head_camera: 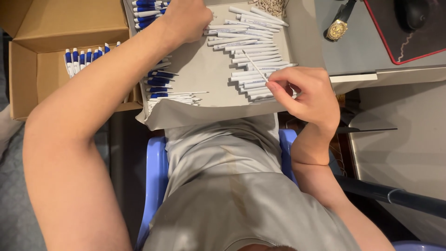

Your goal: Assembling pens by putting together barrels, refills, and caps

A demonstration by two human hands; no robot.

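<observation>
— Grip state? — The right hand (304, 95) pinched a thin white refill (254, 66) between thumb and forefinger, over the white barrels (253, 46) on the grey tray (211, 74). The left hand (188, 18) was curled on one barrel at the far edge; how firmly, I could not tell.

— Risks? — The tray's near edge overhung the lap; a nudge could have tipped the loose barrels off. The left forearm crossed just above the blue-capped pens (160, 79). Open room was scant: cardboard box (46, 60) left, desk with wristwatch (338, 28) right.
</observation>
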